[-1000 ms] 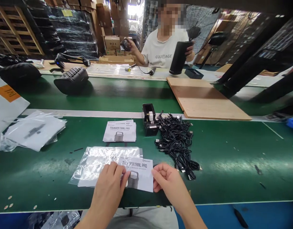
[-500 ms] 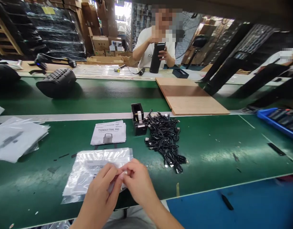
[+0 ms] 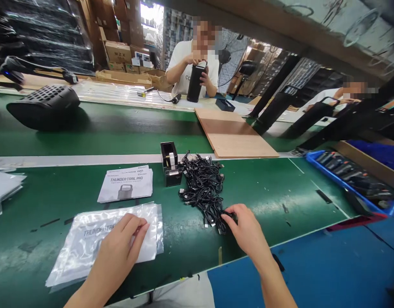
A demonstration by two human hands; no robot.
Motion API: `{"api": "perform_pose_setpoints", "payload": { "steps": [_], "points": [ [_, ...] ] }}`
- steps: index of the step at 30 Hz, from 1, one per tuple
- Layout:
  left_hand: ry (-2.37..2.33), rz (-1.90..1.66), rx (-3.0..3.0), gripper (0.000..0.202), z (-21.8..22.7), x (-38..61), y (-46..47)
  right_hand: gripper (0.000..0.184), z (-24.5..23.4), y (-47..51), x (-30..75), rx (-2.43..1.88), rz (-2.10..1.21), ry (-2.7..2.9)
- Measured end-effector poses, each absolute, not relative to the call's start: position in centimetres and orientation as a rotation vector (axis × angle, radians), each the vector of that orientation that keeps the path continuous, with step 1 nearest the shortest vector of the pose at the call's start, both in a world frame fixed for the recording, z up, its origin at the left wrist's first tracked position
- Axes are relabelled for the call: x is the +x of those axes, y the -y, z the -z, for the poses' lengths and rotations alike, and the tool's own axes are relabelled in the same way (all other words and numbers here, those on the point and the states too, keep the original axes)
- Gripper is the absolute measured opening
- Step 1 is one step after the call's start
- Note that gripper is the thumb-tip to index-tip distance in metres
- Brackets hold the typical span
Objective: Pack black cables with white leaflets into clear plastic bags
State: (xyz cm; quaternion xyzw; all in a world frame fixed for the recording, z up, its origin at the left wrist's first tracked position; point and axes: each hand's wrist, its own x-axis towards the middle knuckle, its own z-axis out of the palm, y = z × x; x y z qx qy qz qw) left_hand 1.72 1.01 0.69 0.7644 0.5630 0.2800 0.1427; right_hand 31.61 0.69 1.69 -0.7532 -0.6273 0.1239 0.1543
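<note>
My left hand is over a stack of clear plastic bags with printed sheets showing through. Its thumb and fingers are pinched together; whether a bag edge is between them I cannot make out. My right hand closes its fingertips on a black USB cable at the near right end of a tangled pile of cables. Behind the bags is a stack of printed manuals marked THUNDER TRAIL PRO. A black tape dispenser stands left of the cable pile.
A wooden board lies beyond the cables. At right is a blue tray full of dark items. A black speaker housing rests at far left. Across the bench a person handles a black cylindrical speaker; another person sits farther right.
My hands, together over the bags before, have parted. The right one has moved right to the cable pile and taken hold of a cable; the left stays over the bags. The view has shifted right.
</note>
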Motion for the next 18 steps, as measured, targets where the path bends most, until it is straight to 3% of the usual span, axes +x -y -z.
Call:
{"api": "perform_pose_setpoints", "payload": {
  "steps": [3,8,14,18],
  "points": [
    [-1.638,-0.725,2.223,0.019,-0.7,1.8,-1.5,0.018,-1.9,-0.3,31.7,-2.191,-0.373,1.65],
    [-1.682,-0.606,2.207,0.023,-1.0,1.6,-0.9,0.021,-2.5,-0.4,32.1,-2.222,-0.121,1.548],
    [-1.674,-0.583,2.189,0.021,-1.3,1.3,-0.8,0.013,-4.0,-0.7,35.1,-2.023,-0.46,2.133],
    [-1.684,-0.557,2.165,0.022,-1.4,1.2,-0.8,0.016,-4.7,-1.3,35.9,-2.032,-0.319,1.933]
  ]
}}
